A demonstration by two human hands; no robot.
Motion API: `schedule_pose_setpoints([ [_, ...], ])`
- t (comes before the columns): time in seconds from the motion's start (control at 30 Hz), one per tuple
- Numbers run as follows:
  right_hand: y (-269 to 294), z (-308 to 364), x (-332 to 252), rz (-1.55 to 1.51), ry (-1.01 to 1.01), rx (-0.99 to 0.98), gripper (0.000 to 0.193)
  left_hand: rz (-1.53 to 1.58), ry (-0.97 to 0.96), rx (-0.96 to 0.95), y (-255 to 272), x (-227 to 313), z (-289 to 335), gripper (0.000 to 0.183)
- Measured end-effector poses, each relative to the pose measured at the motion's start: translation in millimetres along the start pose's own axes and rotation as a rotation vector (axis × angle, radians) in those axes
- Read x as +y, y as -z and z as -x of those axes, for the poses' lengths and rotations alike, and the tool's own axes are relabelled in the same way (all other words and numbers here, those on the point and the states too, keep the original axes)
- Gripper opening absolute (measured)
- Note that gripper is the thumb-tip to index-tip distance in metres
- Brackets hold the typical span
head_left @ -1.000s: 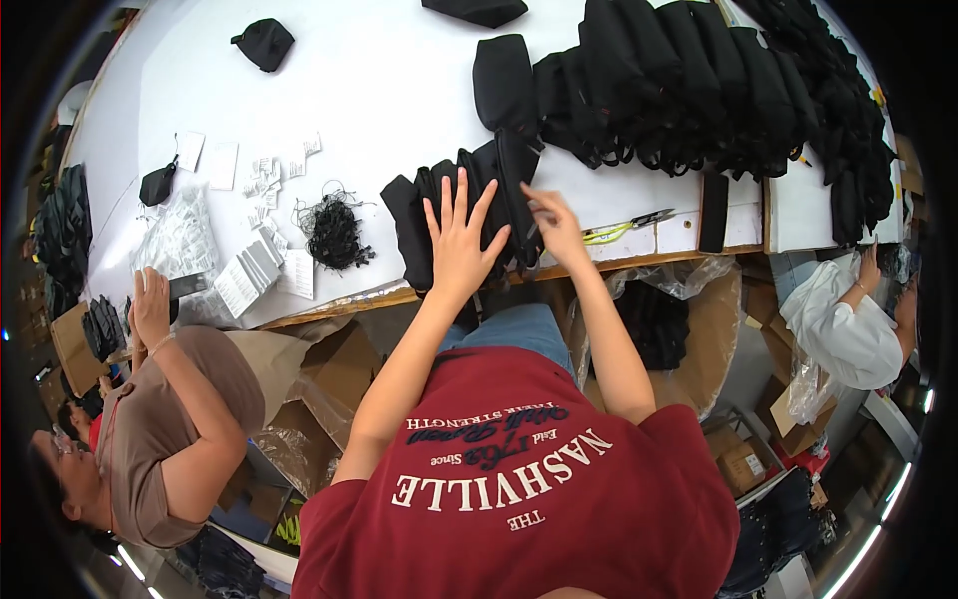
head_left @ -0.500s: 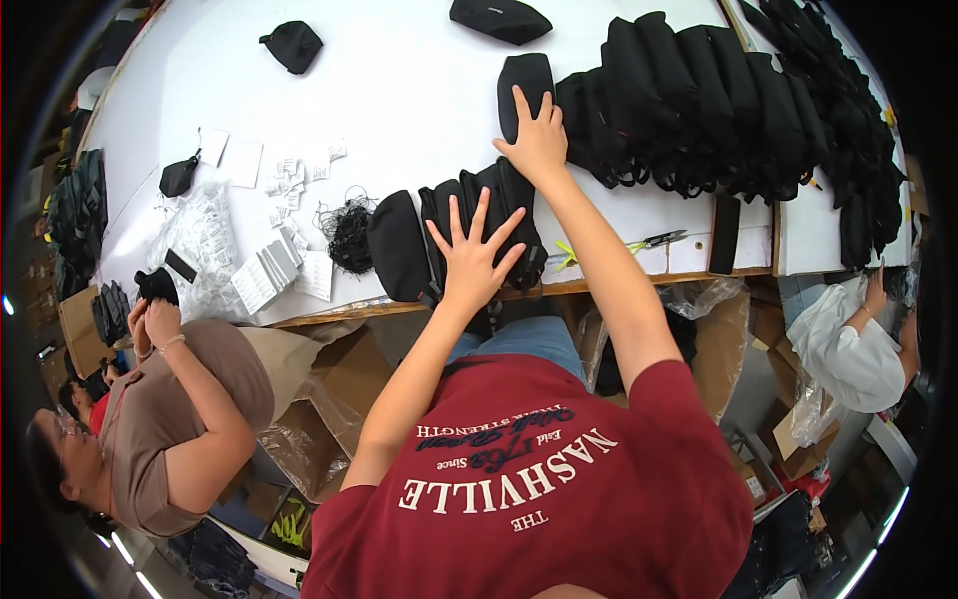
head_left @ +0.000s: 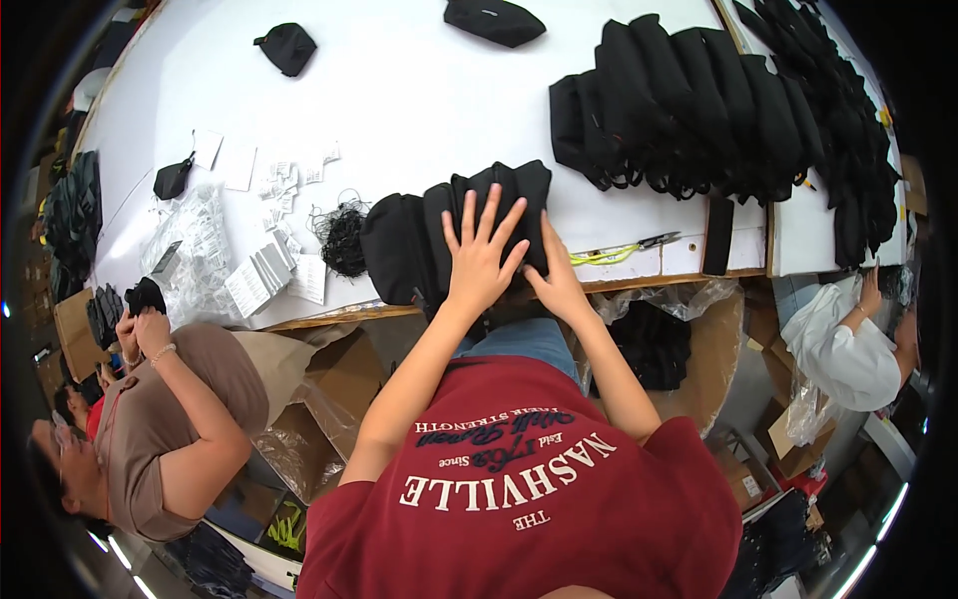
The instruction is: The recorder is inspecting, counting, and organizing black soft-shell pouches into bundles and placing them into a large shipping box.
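A short row of black fabric pouches [head_left: 394, 245] stands packed together at the table's near edge. My left hand [head_left: 483, 252] lies over the row with its fingers spread wide, palm down. Against the row's right end rests my right hand [head_left: 557, 282], fingers stretched along the last pouch and thumb apart. Both hands touch the pouches without gripping one. A larger pile of black pouches [head_left: 689, 100] with small loops sits farther right. Scissors with yellow-green handles [head_left: 609, 256] lie right of my right hand.
Left of the row are a tangle of black cords [head_left: 343, 236], white cards [head_left: 261, 278] and a plastic bag of tags [head_left: 190, 235]. Single pouches [head_left: 287, 48] lie farther back. A co-worker [head_left: 170, 429] handles a black item at left; another person [head_left: 838, 339] is at right.
My right hand has come back toward me from near the large pile. The pouch under it has joined the row's right end. My left hand stays on the row, shifted slightly right.
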State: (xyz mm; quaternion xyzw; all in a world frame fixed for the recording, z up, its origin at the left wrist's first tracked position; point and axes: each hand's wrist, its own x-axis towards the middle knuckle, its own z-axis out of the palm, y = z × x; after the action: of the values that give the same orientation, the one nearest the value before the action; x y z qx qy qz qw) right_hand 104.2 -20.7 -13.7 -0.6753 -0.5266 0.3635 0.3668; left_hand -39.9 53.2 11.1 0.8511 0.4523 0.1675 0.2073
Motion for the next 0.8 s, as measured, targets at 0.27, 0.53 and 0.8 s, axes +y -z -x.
schedule_pose_setpoints([
  [0.27, 106.6, -94.3, -77.4, 0.549, 0.367, 0.629, 0.042, -0.185, -0.041, -0.05, -9.1, -2.7, -0.3, 0.046],
  [0.53, 156.9, -211.1, -40.7, 1.145, 0.357, 0.517, 0.042, -0.153, -0.095, -0.003, -20.3, 3.7, -4.1, 0.047],
  [0.8, 160.4, -96.8, -75.4, -0.576, 0.091, 0.413, 0.051, -0.097, -0.049, -0.003, -14.4, -0.6, -1.2, 0.047],
])
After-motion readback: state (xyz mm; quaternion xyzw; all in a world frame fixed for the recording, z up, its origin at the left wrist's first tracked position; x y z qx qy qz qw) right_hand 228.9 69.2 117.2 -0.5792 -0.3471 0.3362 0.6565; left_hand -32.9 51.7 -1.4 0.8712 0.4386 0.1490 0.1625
